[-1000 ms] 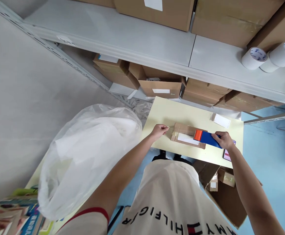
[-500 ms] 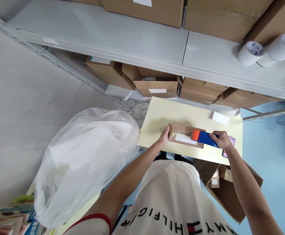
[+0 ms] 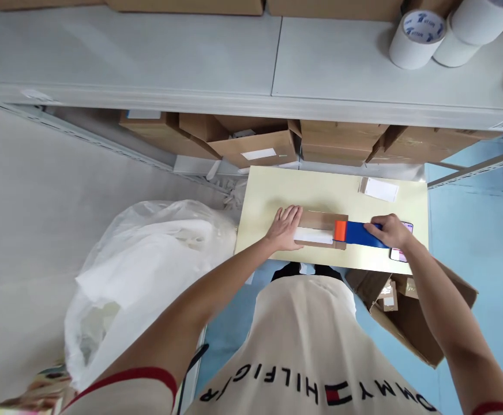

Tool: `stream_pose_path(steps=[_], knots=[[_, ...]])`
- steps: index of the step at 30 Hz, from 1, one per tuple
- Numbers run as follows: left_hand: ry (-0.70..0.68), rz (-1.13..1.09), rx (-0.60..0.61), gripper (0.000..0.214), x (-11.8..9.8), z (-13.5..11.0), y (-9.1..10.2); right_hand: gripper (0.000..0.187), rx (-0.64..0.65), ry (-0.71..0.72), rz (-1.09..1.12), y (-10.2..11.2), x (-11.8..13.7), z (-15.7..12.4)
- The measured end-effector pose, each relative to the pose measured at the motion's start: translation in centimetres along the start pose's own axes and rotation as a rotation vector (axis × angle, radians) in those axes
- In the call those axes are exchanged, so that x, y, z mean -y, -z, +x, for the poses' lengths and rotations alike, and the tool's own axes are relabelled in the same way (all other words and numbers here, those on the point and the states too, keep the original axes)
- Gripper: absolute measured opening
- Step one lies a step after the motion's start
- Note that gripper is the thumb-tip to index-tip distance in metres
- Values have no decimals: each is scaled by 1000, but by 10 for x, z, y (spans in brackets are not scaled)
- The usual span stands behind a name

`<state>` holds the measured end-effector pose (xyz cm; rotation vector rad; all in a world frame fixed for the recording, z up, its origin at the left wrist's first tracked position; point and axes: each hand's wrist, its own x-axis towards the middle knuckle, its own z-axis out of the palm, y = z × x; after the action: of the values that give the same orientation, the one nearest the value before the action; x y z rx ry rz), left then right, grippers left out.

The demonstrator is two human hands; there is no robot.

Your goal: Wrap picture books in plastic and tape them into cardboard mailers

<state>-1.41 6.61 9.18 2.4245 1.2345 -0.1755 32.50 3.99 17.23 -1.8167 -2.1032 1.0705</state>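
A small brown cardboard parcel point(image 3: 323, 221) with a white label lies on the pale yellow table point(image 3: 321, 190). My left hand point(image 3: 285, 228) rests flat on the parcel's left end, fingers stretched out. My right hand point(image 3: 387, 230) grips the blue handle of a tape dispenser point(image 3: 355, 233) whose orange head sits on the parcel's right end. A phone point(image 3: 401, 253) lies on the table just under my right hand.
A white label slip point(image 3: 379, 188) lies at the table's far right. A large clear plastic bag point(image 3: 147, 271) bulges at the left. Open cardboard boxes point(image 3: 251, 147) stand under the grey shelf point(image 3: 191, 52), with tape rolls point(image 3: 420, 31) on top. Another open box point(image 3: 411, 323) sits on the blue floor.
My left hand let go of the tape end it pinched and came to lie flat on the parcel's left end. The dispenser head has slid onto the parcel's right end. The view tilted down.
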Motion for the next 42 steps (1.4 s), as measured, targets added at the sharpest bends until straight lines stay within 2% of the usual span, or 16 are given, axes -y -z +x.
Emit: stream_pose_path(steps=[3, 6, 9, 13, 16, 19, 21, 23, 26, 28, 30, 32, 34, 36, 38, 42], knots=[[0, 61, 26, 123, 0, -3, 2, 56, 4, -55, -16, 6, -39, -11], [20, 133, 53, 121, -13, 1, 1, 56, -4, -57, -19, -3, -65, -9], [1, 146, 95, 116, -48, 18, -5, 56, -29, -36, 5, -18, -72, 0], [-197, 88, 86, 104, -103, 47, -17, 58, 27, -31, 72, -28, -75, 5], [-206, 86, 51, 97, -119, 56, -21, 61, 99, -43, 107, -23, -92, -3], [-181, 96, 42, 95, -116, 55, -20, 63, 128, -80, 47, -7, -109, -15], [-191, 101, 49, 93, -113, 52, -18, 64, 158, -137, -69, 1, -106, -19], [-241, 106, 68, 85, -112, 50, -17, 63, 188, -233, -243, 0, -85, -16], [-303, 122, 86, 66, -116, 49, -16, 57, 194, -419, -499, -18, -33, -2], [-281, 131, 86, 57, -123, 51, -15, 48, 203, -413, -584, -32, -5, 8], [-224, 129, 97, 52, -130, 54, -13, 42, 220, -401, -617, -40, 7, 11], [-179, 99, 119, 55, -136, 58, -10, 44, 151, -426, -595, -41, 3, 5], [-175, 20, 112, 74, -135, 59, -6, 51, -9, -475, -537, -40, -9, -6], [-210, -88, 74, 96, -126, 55, -3, 50, -145, -513, -465, -45, -23, -16], [-205, -164, 14, 102, -108, 44, -3, 41, -186, -534, -396, -60, -36, -23], [186, -194, -229, 72, -51, 11, -15, 29, -160, -603, -332, -106, -51, -25]])
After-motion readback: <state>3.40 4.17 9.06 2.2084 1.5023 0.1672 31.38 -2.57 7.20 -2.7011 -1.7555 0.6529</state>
